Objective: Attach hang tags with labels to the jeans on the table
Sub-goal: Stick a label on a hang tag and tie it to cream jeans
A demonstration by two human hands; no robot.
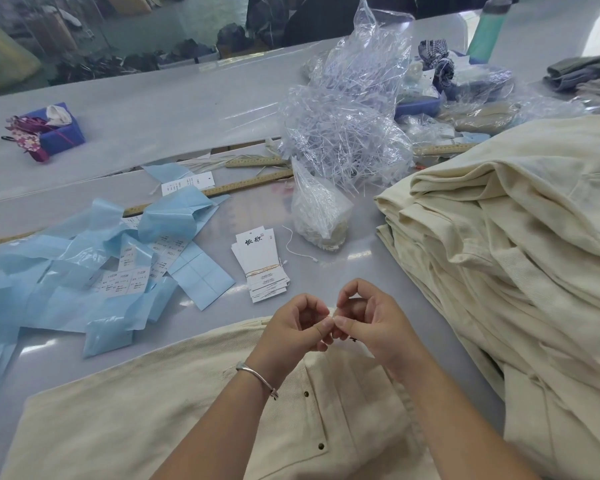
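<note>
Grey worktable fills my view, its far edge running along a wall of dark clutter I cannot make out. On it I see several containers. A clear plastic bag stands open near the middle, crammed with thin transparent tag strings that spill over its mouth. Just in front of it a smaller clear bag holds pale cord loops, and one loose white string lies beside it. Far left, a blue box carries purple ribbon and a white scrap.

Left of centre, crumpled blue backing sheets lie in a heap with white size labels among them. A bundled stack of hang tags, bound by a thin band, sits on bare table just beyond my hands. Wooden rulers lie across the table seam.

One pair of cream jeans lies flat in front of me, waistband toward the tags. My left hand and right hand meet above that waistband, fingers curled, thumb and forefinger tips pinched together on something too small for me to make out. A silver bangle circles the left wrist.

To the right, a tall stack of folded cream jeans crowds close to my right forearm. Bare table shows between the hands and the tag stack.
</note>
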